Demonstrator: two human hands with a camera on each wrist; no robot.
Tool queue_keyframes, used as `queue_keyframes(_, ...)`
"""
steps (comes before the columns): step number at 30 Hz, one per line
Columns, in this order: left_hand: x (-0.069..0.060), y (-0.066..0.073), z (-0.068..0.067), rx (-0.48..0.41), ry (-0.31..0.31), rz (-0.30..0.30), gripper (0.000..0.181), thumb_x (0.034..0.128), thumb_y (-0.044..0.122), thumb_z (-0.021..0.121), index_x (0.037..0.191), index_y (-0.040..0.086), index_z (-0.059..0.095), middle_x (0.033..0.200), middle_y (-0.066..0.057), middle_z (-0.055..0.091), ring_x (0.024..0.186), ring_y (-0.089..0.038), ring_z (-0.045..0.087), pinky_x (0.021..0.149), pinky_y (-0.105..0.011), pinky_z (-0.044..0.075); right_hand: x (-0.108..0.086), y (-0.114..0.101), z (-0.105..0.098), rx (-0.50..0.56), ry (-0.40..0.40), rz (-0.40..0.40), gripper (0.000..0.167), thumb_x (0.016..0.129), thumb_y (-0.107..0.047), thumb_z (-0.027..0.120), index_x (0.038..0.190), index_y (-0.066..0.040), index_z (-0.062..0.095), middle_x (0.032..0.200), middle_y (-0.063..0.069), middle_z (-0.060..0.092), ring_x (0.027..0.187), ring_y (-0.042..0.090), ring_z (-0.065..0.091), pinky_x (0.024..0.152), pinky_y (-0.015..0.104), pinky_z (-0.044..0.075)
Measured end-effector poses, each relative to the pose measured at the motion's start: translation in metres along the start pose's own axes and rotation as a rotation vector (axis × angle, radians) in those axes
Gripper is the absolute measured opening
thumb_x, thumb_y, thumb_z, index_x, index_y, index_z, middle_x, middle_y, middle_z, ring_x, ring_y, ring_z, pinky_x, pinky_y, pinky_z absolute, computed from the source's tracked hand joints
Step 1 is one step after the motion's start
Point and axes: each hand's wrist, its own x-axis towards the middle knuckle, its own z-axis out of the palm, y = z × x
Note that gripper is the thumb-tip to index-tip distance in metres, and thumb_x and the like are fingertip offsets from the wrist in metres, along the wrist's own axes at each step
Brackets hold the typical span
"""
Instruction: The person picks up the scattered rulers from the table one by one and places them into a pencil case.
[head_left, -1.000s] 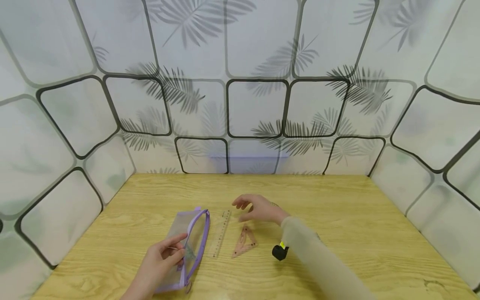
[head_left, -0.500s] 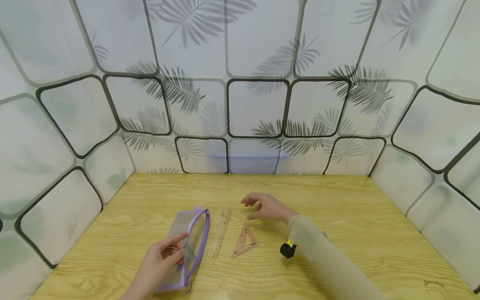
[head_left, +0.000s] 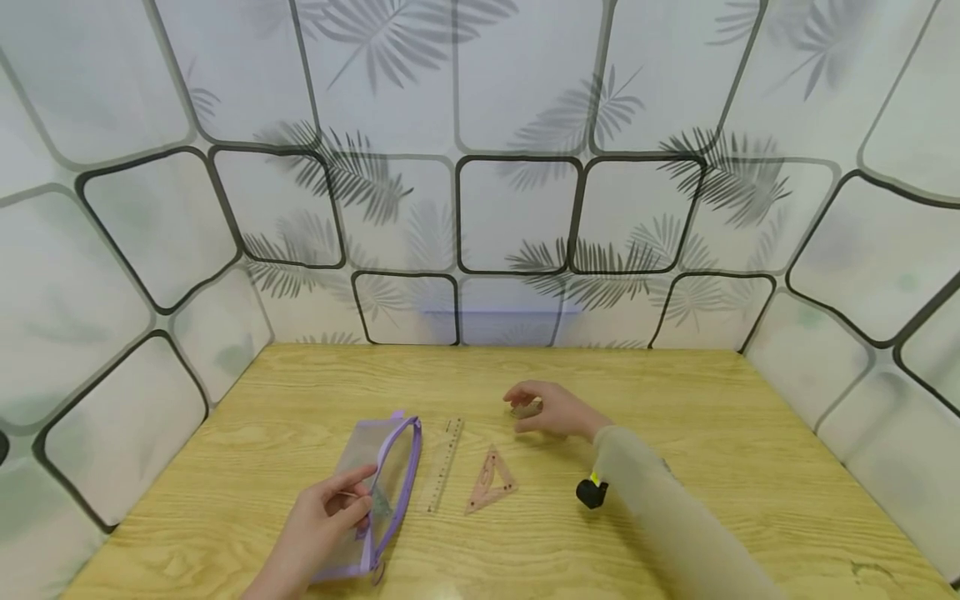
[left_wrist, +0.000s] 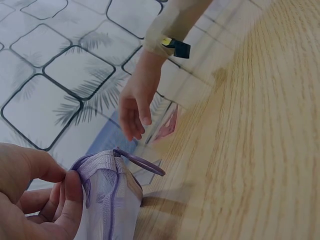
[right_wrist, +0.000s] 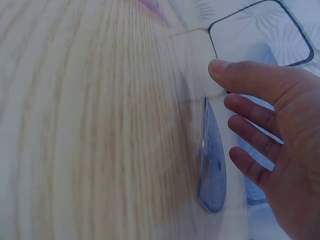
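My left hand pinches the open edge of a sheer pencil pouch with purple trim. Its mouth gapes to the right, and something greenish shows faintly inside. In the left wrist view, thumb and finger meet on the purple rim. My right hand hovers farther back, fingers loosely bent and holding nothing. Close to its fingertips, a clear half-round protractor lies flat on the table in the right wrist view; the hand partly covers it in the head view. Between the hands lie a clear ruler and a pink set square.
The wood-grain table runs back to a patterned curtain, which also encloses both sides. A black device with a yellow part is fixed at the right sleeve's wrist.
My right hand has moved to the right, away from the ruler and set square, and the protractor has come into sight by its fingers. The left hand keeps its hold on the pouch.
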Motion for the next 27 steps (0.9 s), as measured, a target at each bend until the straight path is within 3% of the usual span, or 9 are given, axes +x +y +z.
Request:
queue_keyframes(7, 0.001, 0.000, 0.000, 0.011, 0.002, 0.002, 0.043, 0.0921, 0.003, 0.064, 0.135, 0.000, 0.058, 0.096, -0.005, 0.060, 0.072, -0.011, 0.060, 0.065, -0.021, 0.054, -0.001, 0.010, -0.009, -0.046, 0.008, -0.009, 0.050, 0.087, -0.021, 0.076, 0.132, -0.011, 0.059, 0.124, 0.006, 0.064, 0.112, 0.021, 0.058, 0.095, 0.040, 0.053)
queue_keyframes(19, 0.000, 0.000, -0.002, 0.018, -0.009, 0.000, 0.044, 0.0925, 0.003, 0.064, 0.136, 0.001, 0.057, 0.098, -0.005, 0.060, 0.074, -0.011, 0.061, 0.067, -0.020, 0.054, -0.005, 0.018, -0.013, -0.034, 0.031, 0.033, 0.052, 0.087, -0.026, 0.077, 0.134, -0.014, 0.058, 0.137, 0.005, 0.055, 0.122, 0.027, 0.051, 0.100, 0.050, 0.049)
queue_keyframes(27, 0.001, -0.001, -0.001, 0.024, -0.002, 0.007, 0.043, 0.0924, 0.003, 0.064, 0.135, 0.000, 0.057, 0.098, -0.006, 0.060, 0.074, -0.011, 0.061, 0.067, -0.020, 0.055, -0.005, 0.024, -0.014, -0.039, 0.042, 0.041, 0.055, 0.086, -0.026, 0.078, 0.136, -0.013, 0.057, 0.138, 0.007, 0.054, 0.122, 0.028, 0.051, 0.101, 0.049, 0.048)
